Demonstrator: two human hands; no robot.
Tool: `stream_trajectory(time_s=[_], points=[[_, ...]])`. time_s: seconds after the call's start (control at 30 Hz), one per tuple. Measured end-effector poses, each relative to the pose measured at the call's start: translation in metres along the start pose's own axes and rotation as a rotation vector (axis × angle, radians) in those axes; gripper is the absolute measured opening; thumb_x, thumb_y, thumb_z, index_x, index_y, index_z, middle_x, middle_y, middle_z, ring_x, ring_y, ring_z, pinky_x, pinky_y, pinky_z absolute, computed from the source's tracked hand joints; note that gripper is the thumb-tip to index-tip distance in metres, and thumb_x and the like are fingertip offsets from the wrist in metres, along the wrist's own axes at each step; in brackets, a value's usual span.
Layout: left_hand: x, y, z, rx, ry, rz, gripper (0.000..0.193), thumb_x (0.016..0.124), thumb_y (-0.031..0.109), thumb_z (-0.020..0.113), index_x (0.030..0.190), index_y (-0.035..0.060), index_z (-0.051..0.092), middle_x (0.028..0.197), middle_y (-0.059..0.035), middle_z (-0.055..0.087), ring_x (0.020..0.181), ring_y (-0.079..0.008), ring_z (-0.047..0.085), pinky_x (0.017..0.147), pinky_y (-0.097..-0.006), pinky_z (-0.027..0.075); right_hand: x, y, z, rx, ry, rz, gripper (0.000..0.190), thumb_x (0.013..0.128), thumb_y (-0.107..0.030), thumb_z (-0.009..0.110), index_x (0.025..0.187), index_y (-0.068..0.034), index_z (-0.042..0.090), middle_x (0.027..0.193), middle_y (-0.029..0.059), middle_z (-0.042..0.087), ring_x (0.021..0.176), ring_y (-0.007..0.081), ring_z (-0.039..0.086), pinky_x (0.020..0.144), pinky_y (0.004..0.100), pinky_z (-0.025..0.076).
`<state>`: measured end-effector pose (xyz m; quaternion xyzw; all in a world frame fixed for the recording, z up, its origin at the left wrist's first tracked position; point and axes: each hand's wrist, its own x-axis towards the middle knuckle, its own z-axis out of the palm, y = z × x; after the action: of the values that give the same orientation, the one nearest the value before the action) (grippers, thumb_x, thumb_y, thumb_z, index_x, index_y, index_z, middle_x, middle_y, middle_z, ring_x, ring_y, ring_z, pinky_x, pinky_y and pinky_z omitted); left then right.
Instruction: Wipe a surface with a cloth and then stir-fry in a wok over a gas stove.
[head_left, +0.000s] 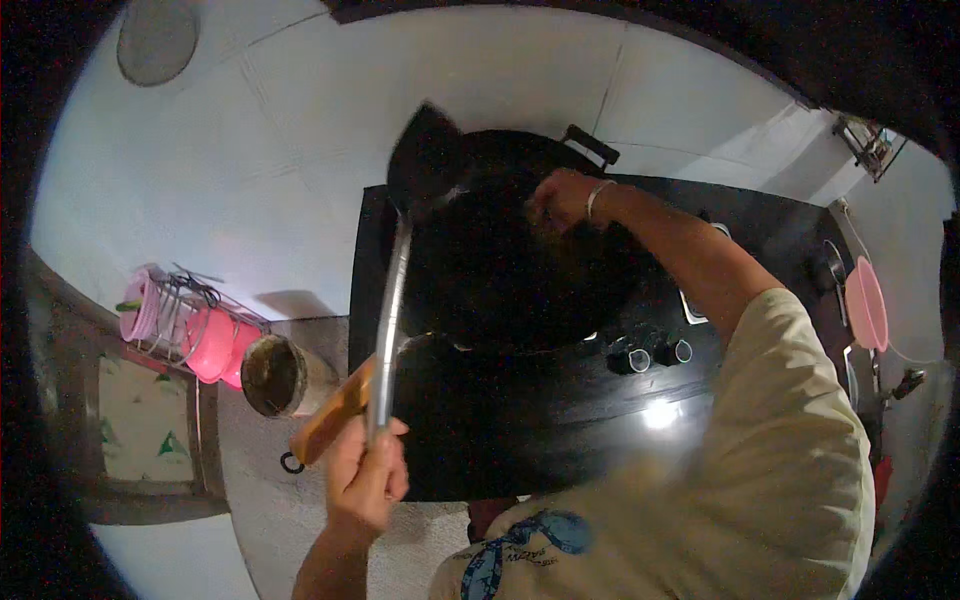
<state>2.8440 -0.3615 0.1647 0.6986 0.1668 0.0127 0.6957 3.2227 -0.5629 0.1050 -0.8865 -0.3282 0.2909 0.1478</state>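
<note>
My left hand (367, 472) grips the metal handle of a wok spatula (390, 315). The spatula's dark blade (426, 154) is raised at the left rim of a large black wok (495, 277). Beside my left hand, the wok's wooden handle (330, 420) sticks out with a hanging ring at its end. My right hand (562, 202) is over the far right part of the wok, fingers bent downward. Whether it holds anything is too dark and blurred to tell. The wok's contents are lost in the dark.
The wok sits on a black stove (525, 442) with two knobs (660, 356) at the front. Left of it are a round container (277, 375) and a wire rack (172, 315) with pink baskets. A pink basin (866, 304) hangs at right. White wall panels (487, 67) rise behind.
</note>
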Motion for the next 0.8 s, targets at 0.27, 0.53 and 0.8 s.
stream_trajectory(time_s=[0.27,0.53,0.8], points=[[0.030,-0.004,0.089,-0.818,-0.132,-0.475,0.019,0.085,0.020,0.048,0.091,0.0025,0.050,0.065,-0.0010,0.044,0.047,-0.0087,0.037,0.042,-0.0205,0.028,-0.033,-0.022,-0.023,1.193,0.037,-0.313,0.017,0.071,0.005,0.047,0.085,0.002,0.057,0.097,0.0148,0.058,0.084,0.0257,0.059,0.071,0.0337,0.051],[0.015,0.024,0.132,-0.947,-0.262,-0.397,0.018,0.087,0.021,0.042,0.088,0.0042,0.048,0.064,0.0008,0.039,0.047,-0.0066,0.034,0.041,-0.0198,0.028,-0.055,-0.051,-0.022,0.106,0.469,-0.310,0.019,0.072,-0.007,0.052,0.089,-0.001,0.058,0.096,0.0167,0.057,0.085,0.0306,0.057,0.076,0.0361,0.046],[-0.024,0.051,0.175,-0.974,-0.664,-0.534,0.024,0.089,0.020,0.037,0.095,0.0012,0.049,0.065,-0.0007,0.040,0.045,-0.0077,0.035,0.037,-0.0216,0.029,-0.169,0.001,-0.024,-0.215,0.809,-0.061,0.025,0.071,-0.023,0.052,0.081,-0.002,0.061,0.093,0.0200,0.056,0.090,0.0331,0.051,0.081,0.0382,0.042]])
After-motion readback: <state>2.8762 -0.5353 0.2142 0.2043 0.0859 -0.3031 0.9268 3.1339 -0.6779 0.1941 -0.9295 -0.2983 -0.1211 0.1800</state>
